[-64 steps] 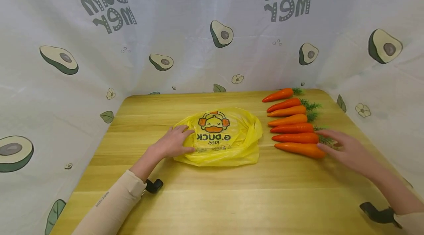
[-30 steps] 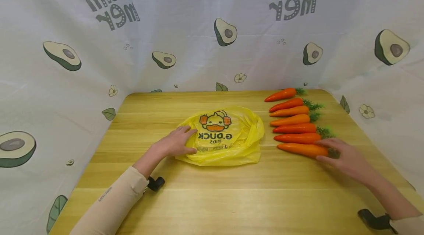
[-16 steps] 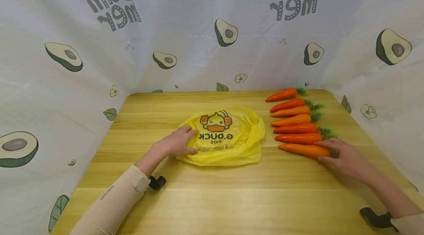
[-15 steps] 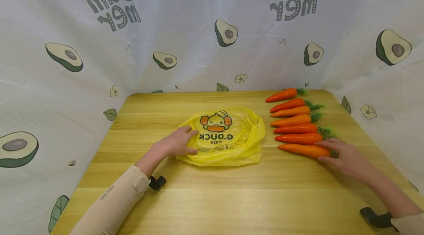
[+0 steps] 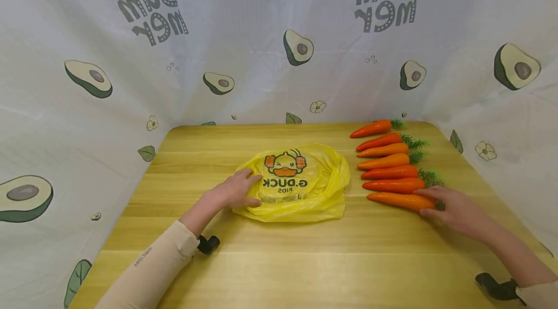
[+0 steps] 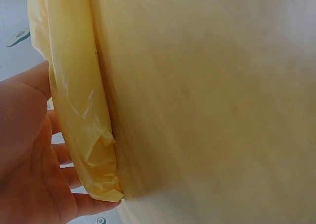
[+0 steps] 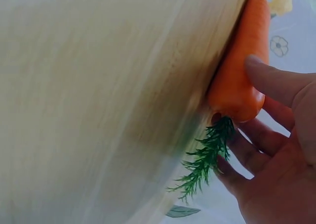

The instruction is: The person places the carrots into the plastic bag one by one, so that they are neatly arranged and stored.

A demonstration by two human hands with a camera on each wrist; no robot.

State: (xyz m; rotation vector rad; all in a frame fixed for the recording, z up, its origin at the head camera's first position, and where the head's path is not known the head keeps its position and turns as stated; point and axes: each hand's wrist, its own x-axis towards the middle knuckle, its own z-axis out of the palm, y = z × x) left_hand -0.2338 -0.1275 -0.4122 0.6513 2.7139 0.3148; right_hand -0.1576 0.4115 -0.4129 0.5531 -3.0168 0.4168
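Note:
A yellow plastic bag (image 5: 287, 188) printed with a duck lies flat in the middle of the table. The left hand (image 5: 235, 190) rests at its left edge, thumb and fingers spread apart; in the left wrist view the fingers touch the bag's folded side (image 6: 81, 100). At the right, several carrots with green tops lie in a row. The right hand (image 5: 457, 212) pinches the top end of the nearest carrot (image 5: 398, 200), thumb on the near side and fingers on the far side. In the right wrist view the thumb presses the orange carrot (image 7: 242, 75) above its green leaves (image 7: 210, 155).
The other carrots (image 5: 388, 185) reach back toward the table's (image 5: 283, 270) far right corner, tips pointing left. A white curtain (image 5: 244, 18) with avocado prints surrounds the table at the back and sides. Black wrist mounts (image 5: 209, 244) hang at both forearms.
The right hand has come from over the carrot tops onto the nearest carrot and now pinches its end. The left hand stays on the bag. The head view has shifted slightly.

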